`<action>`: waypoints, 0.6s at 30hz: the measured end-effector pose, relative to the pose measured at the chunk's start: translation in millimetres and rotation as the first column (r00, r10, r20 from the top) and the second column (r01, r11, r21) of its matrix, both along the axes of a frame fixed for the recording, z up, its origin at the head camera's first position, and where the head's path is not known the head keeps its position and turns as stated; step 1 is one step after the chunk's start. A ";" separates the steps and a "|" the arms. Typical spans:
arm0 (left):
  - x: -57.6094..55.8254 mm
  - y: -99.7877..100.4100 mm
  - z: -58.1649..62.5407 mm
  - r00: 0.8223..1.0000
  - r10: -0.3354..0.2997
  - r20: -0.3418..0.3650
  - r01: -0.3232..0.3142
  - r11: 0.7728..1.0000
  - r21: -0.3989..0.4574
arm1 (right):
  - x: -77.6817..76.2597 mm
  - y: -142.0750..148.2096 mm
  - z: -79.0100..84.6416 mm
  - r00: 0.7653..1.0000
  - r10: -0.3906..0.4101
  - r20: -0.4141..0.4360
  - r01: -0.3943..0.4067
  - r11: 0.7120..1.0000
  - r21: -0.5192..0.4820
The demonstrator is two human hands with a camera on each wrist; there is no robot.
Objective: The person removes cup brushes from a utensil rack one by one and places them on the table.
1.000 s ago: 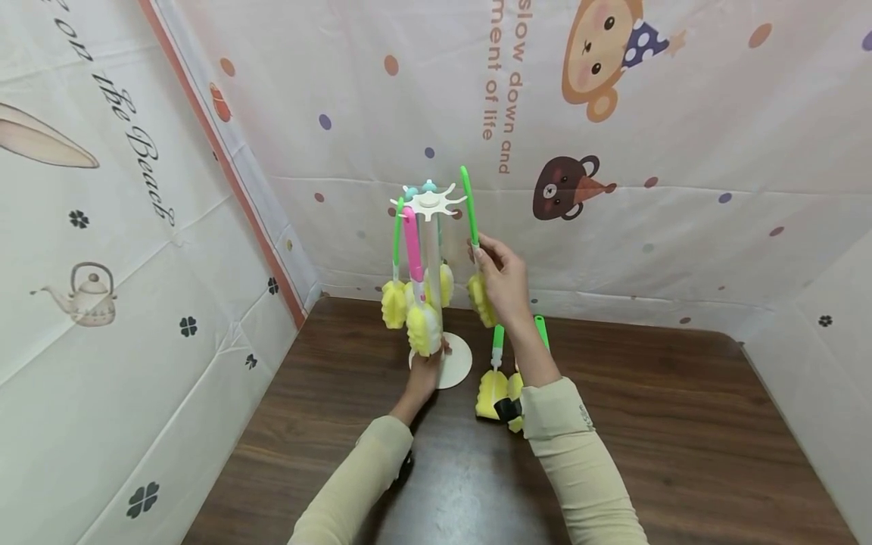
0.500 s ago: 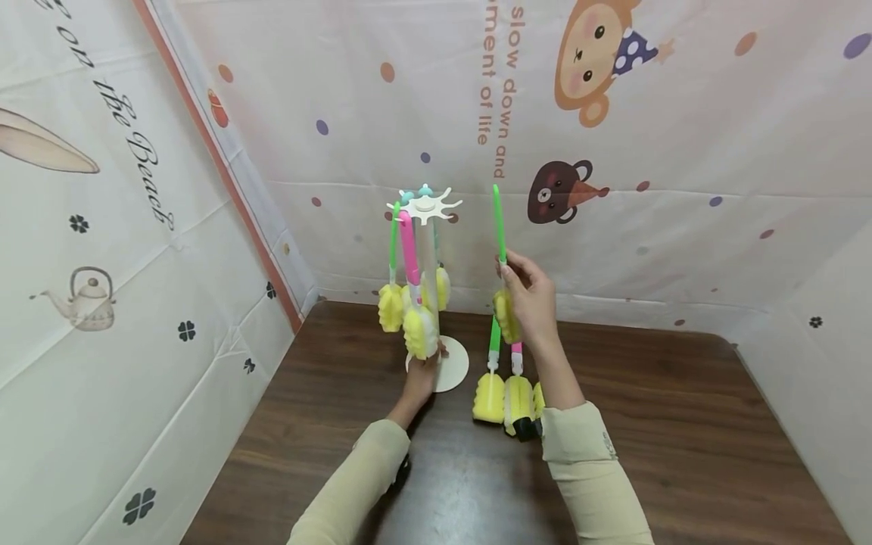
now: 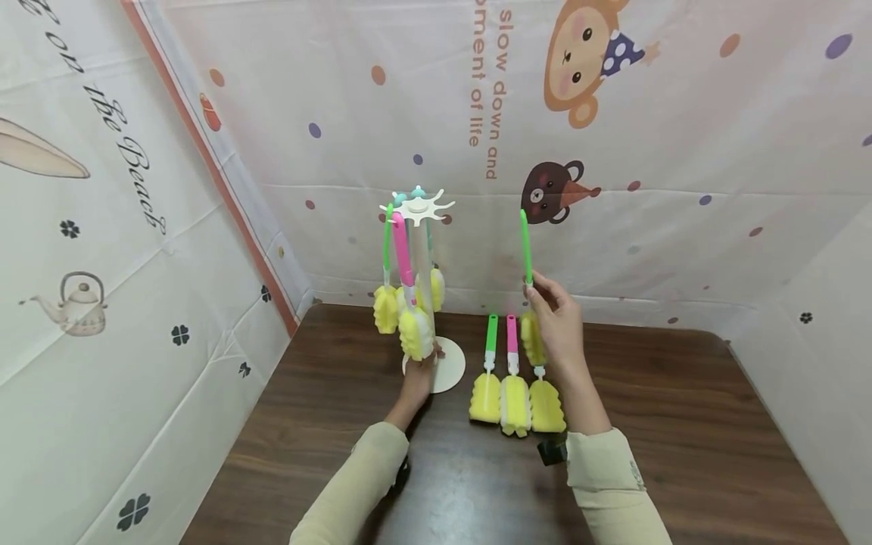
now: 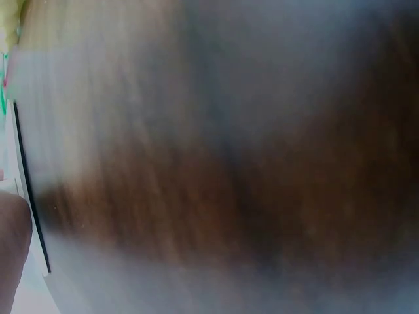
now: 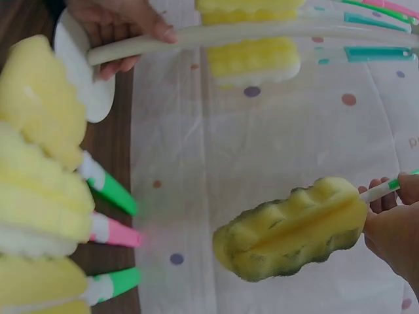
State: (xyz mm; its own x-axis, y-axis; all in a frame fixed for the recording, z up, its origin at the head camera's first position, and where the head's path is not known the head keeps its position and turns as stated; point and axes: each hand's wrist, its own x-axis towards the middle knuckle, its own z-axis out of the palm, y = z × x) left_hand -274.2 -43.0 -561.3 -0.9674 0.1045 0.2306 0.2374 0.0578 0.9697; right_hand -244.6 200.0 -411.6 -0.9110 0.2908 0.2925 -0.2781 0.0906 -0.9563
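Observation:
A white rack (image 3: 448,369) with a round base and a ring of hooks on top stands on the table. My left hand (image 3: 415,378) grips its pole low down, just over the base. My right hand (image 3: 560,324) pinches a sponge bottle brush (image 5: 294,229) by its white neck, green handle up and yellow sponge down, in the air right of the rack. From the hooks hang a green-handled brush (image 3: 385,309), a pink-handled brush (image 3: 414,333) and turquoise-handled ones behind, partly hidden. The left wrist view is mostly blurred, with a finger (image 4: 13,242) beside the base's edge.
Three brushes lie side by side right of the rack: a left one (image 3: 486,397) with a green handle, a middle one (image 3: 515,405) with a pink handle, and a right one (image 3: 547,407). A printed cloth (image 3: 381,136) hangs behind the wooden table (image 3: 327,424).
My right hand has carried the green-handled brush away from the hooks, to the right and lower, uncovering the brushes on the table. My left hand has kept its hold on the pole.

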 end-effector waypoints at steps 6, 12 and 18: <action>-0.3 5.1 -1.9 1.000 0.010 0.021 -0.010 1.000 -0.024 | 10.1 17.5 -13.2 0.998 -0.049 0.038 0.048 0.998 0.027; 0.5 9.3 1.9 0.999 0.034 -0.012 -0.035 0.997 -0.062 | 16.9 29.4 -26.1 0.990 -0.108 0.095 0.103 0.993 0.057; -3.3 9.6 -1.7 1.000 0.013 -0.001 -0.013 0.992 -0.123 | 22.6 41.8 -40.1 0.976 -0.135 0.171 0.129 0.991 0.043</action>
